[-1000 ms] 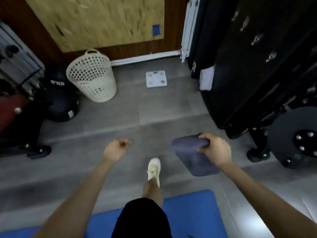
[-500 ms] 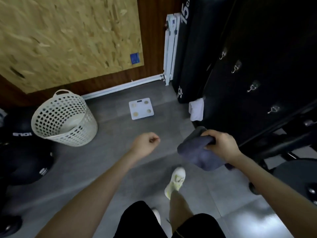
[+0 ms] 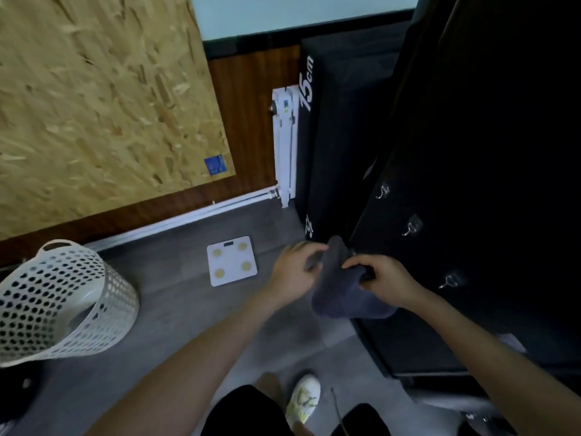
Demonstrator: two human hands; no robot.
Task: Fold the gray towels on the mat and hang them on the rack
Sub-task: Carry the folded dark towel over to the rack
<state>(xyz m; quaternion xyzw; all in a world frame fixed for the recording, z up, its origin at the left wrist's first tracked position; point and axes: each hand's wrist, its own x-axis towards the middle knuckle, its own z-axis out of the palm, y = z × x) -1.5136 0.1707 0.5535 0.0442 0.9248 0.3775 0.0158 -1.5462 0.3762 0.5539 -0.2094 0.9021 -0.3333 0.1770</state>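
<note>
Gray towel (image 3: 342, 298), bunched, held in the air right of centre, close before the dark panel (image 3: 478, 171) with metal hooks (image 3: 412, 226). Right hand (image 3: 386, 281): fingers curled round the towel's top fold. Left hand (image 3: 295, 272) pinches its left edge. White basket (image 3: 63, 300) near left; scale (image 3: 232, 261) on the floor beyond.

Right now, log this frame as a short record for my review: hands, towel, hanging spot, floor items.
left hand: grips the gray towel at its left edge
right hand: grips the towel's upper right
gray towel: bunched, held off the floor, close to the black panel
hooks: three in view on the panel, all bare
floor: white basket far left; white scale left of the hands
stage: towel not yet hung
</note>
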